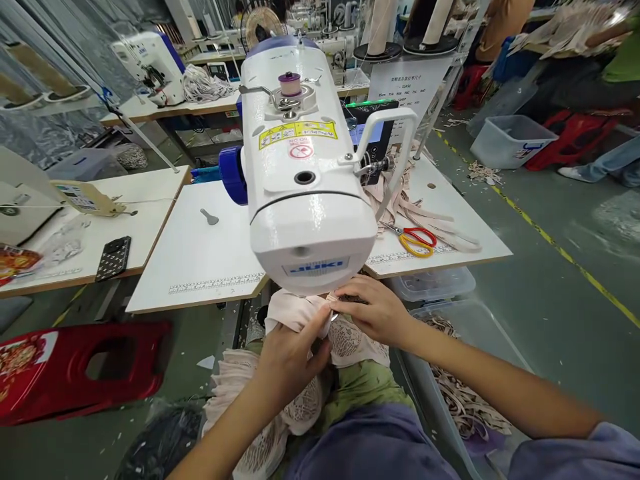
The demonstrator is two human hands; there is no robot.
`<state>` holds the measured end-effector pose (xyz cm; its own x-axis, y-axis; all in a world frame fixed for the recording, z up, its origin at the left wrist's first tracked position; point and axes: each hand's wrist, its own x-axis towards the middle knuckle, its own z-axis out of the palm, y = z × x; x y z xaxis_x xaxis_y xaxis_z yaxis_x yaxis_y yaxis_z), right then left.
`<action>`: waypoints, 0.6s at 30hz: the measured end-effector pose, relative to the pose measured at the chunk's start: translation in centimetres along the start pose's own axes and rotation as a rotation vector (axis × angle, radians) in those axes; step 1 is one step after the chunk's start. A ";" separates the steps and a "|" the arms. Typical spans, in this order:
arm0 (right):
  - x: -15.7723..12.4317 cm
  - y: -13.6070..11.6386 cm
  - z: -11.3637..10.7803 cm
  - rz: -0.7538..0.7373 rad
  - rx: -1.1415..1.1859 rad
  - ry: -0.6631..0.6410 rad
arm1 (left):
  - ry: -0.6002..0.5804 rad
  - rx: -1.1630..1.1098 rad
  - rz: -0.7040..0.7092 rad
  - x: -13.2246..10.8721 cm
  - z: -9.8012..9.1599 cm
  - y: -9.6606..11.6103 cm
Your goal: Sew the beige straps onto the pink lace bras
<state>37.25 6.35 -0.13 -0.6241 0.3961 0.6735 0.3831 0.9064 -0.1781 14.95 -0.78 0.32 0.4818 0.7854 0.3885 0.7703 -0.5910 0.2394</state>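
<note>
My left hand (296, 352) pinches the edge of a pale pink lace bra (296, 310) just below the front of a white sewing machine (305, 227). My right hand (376, 308) is closed on the same bra close by, with thumb and fingertips near the left thumb. A small shiny metal bit shows between the hands, too little of it to name. The machine's head hides its needle and foot. More bra pieces with patterned lace cups (260, 447) hang in a stack over my lap, below my left forearm.
Red-and-yellow scissors (419, 241) and pale fabric strips (440, 223) lie on the right tabletop (480, 257). A clear bin (453, 400) of strips stands at right. A red stool (75, 373) is at left. On the left table lies a phone (113, 258). Other people sit behind.
</note>
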 end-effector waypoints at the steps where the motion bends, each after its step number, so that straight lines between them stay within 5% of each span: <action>1: 0.1 0.0 0.0 0.002 0.001 0.007 | -0.001 -0.012 0.019 0.1 -0.2 -0.2; 8: 0.0 -0.9 -0.1 0.072 -0.024 0.028 | -0.041 -0.003 0.174 0.5 -1.0 -2.2; 10: -0.7 -1.4 0.0 0.228 0.091 -0.007 | -0.050 0.031 0.150 0.6 -0.9 -2.1; 15: -0.7 -1.5 1.1 0.848 0.817 0.014 | -0.085 0.092 0.008 0.7 -0.9 0.2; 18: 1.0 -0.5 2.3 0.973 0.839 0.096 | -0.058 0.096 -0.126 0.2 -0.6 1.9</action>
<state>34.83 6.62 -1.02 -0.2668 0.9622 0.0550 0.0854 0.0805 -0.9931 16.29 -1.85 1.39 0.4003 0.8632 0.3077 0.8611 -0.4691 0.1959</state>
